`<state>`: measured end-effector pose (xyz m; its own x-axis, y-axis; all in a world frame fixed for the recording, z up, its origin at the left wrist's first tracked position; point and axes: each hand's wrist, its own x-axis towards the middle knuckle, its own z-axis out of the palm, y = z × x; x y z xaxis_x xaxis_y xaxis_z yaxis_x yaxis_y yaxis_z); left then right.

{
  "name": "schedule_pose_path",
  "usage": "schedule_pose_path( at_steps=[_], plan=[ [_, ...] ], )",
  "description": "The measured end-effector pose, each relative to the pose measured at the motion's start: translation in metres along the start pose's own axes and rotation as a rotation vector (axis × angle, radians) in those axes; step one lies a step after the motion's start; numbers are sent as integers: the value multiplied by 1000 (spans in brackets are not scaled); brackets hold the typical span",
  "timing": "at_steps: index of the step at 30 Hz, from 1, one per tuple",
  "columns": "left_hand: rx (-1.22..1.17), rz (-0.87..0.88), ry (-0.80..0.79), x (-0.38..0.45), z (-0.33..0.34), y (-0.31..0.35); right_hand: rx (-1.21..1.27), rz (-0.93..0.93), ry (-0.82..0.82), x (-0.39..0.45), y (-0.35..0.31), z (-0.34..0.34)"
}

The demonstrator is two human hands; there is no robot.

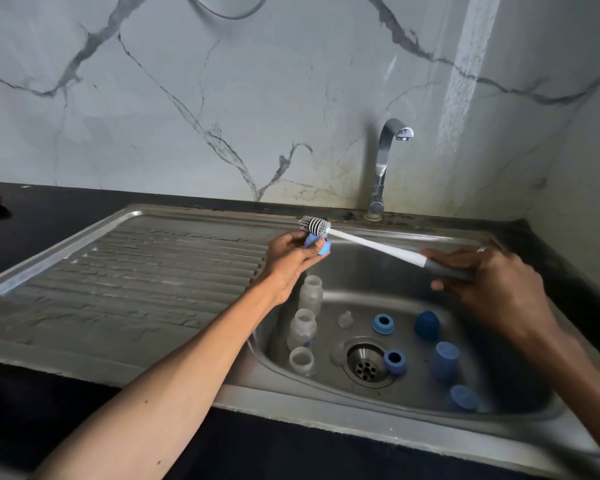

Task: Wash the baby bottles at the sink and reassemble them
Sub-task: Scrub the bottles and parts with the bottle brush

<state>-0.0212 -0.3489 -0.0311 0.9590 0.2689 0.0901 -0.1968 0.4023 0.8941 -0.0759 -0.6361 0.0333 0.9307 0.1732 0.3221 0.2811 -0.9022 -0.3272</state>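
while bottles (302, 329) stand in the sink (361, 299), caps (444, 360) lie scattered.

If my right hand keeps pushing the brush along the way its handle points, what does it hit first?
Most likely the blue bottle ring gripped by your left hand; the brush head in your right hand already sits at it. Depth is hard to judge, so it may pass just above.

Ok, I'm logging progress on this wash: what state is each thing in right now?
Faucet: off, no water running.
Bottle brush: gripped by right hand, bristles against the ring.
Blue collar ring: held in left hand.
Three bottles: uncapped, standing in basin.
Blue caps: loose in basin.
Drain: unplugged.
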Motion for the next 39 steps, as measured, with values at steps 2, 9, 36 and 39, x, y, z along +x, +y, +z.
schedule_pose_path(
  at_steps=[2,9,36,39],
  plan=[
    [37,19,0,-1,4,-1,5,-1,-20,1,0,-1],
    [-20,96,162,8,-8,11,39,27,-31,10,15,-12],
    [1347,267,-820,-48,48,-57,26,34,-44,20,49,-5],
    [1534,245,-983,-52,54,-78,16,38,-66,20,48,-5]
  ],
)
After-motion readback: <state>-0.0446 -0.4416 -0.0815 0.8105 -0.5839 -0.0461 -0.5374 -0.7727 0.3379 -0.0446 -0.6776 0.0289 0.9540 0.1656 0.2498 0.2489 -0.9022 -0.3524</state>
